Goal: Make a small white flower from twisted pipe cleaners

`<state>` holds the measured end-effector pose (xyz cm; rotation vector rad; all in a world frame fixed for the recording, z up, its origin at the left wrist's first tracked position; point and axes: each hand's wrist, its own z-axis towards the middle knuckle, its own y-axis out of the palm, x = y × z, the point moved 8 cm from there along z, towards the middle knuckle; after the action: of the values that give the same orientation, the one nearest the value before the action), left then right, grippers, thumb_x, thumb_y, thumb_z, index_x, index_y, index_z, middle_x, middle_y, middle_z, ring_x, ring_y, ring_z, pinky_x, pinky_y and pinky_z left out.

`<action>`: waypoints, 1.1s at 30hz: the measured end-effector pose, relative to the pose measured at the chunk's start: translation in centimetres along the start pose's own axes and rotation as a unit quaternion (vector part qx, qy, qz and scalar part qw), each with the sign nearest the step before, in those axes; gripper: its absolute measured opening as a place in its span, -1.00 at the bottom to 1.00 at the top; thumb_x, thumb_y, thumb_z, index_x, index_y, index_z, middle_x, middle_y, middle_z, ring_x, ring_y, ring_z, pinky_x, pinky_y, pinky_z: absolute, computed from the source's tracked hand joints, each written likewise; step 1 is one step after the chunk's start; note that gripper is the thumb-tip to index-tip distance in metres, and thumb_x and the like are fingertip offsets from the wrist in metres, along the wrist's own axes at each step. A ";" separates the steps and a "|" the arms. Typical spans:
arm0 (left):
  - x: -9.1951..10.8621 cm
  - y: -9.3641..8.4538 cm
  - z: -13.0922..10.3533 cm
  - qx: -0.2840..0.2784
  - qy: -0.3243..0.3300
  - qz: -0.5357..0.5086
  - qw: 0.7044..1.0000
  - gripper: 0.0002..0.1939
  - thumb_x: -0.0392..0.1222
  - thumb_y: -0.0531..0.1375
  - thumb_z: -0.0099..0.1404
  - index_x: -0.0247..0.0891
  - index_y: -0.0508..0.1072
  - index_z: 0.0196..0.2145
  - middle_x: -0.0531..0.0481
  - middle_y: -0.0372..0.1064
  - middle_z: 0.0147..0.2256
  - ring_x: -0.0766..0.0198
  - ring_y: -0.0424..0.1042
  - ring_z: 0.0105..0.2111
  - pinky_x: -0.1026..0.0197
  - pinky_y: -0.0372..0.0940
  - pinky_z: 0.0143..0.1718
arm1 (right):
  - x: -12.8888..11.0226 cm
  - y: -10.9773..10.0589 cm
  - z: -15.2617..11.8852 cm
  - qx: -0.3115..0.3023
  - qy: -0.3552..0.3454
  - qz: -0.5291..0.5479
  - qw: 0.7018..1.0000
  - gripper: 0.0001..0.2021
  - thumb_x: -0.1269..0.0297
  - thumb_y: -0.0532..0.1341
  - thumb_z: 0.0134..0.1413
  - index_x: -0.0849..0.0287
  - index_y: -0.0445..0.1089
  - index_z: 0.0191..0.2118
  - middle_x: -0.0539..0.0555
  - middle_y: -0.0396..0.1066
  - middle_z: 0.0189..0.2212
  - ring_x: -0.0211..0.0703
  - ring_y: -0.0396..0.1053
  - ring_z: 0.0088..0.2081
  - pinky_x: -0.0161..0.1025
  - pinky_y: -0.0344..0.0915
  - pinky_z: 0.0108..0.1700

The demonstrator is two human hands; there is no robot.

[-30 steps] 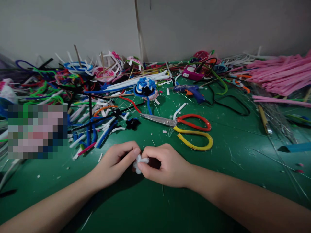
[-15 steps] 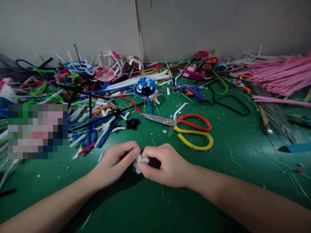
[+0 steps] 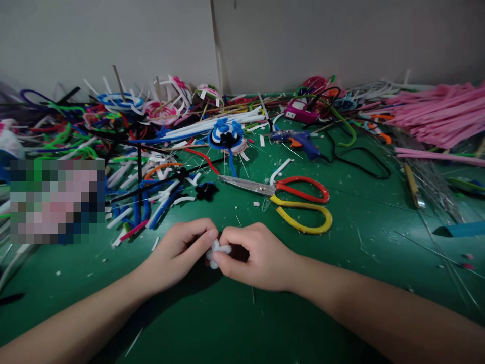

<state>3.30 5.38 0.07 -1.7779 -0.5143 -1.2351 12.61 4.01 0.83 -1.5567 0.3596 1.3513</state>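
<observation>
Between my fingertips is a small white pipe cleaner (image 3: 215,257), bent into a looped, petal-like shape with one short end pointing right. My left hand (image 3: 181,253) pinches it from the left, thumb on top. From the right, my right hand (image 3: 254,259) grips it between thumb and forefinger. Part of the piece is hidden behind the fingers. Just beyond my hands lie scissors (image 3: 265,189) with one red and one yellow handle, blades pointing left. A black pipe-cleaner flower (image 3: 206,191) rests left of the blades.
A blue-and-white pipe-cleaner flower (image 3: 226,134) stands behind the scissors. Beside it are a blue glue gun (image 3: 303,144) and a magenta box (image 3: 301,110). Pink pipe cleaners (image 3: 439,114) are heaped at right, mixed cut pieces (image 3: 144,194) at left. The green tabletop (image 3: 212,323) carries scraps.
Almost nothing differs. Both hands keep their pinch on the white pipe cleaner, and the whole view has shifted very slightly.
</observation>
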 end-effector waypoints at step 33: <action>0.0 -0.1 0.0 0.008 -0.002 0.033 0.999 -0.69 -0.16 -0.02 0.34 -0.26 0.29 -0.54 0.13 0.28 -0.60 0.40 0.27 -0.57 0.39 0.17 -0.52 | 0.1 0.0 0.1 -0.011 0.007 -0.004 1.000 -0.81 0.27 0.12 0.06 0.16 0.15 -0.51 -0.13 0.11 -0.64 -0.40 0.05 -0.57 -0.40 -0.07 -0.50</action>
<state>3.21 5.46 0.10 -1.7702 -0.4631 -1.1798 12.58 4.10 0.77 -1.5848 0.3473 1.3437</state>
